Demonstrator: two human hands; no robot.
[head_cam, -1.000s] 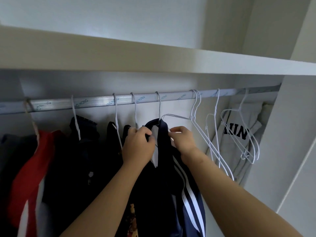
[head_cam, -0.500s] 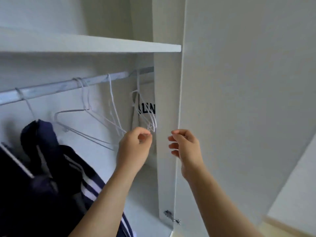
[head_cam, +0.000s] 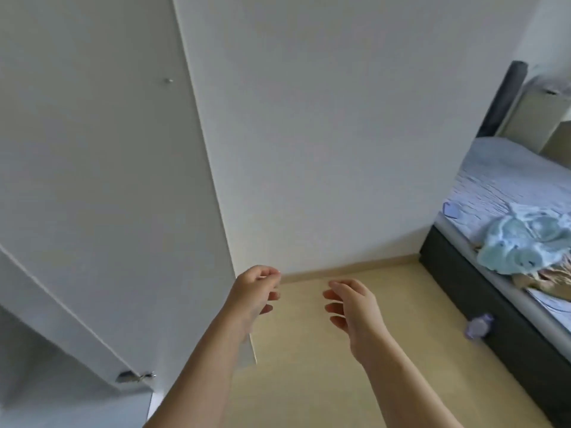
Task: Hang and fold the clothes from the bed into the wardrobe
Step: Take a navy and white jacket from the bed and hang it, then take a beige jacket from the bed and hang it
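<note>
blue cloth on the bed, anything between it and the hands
Nothing visible blocks it. Floor lies between the left hand, right hand and the bed; the blue cloth sits near its edge. A purple thing sits low by the bed.

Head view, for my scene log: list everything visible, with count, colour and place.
white wardrobe door panel: one, white, left
metal hinge: one, silver, door's lower edge
plain wall: one, white, centre
wooden floor: one, pale yellow, bottom
dark-framed bed: one, grey-blue sheet, right
crumpled garment: one, light blue, on bed
tan cloth: one, beige, beside garment
small blurred object: one, lilac, low against bed frame
left hand: one, empty, centre
right hand: one, empty, beside it
</note>
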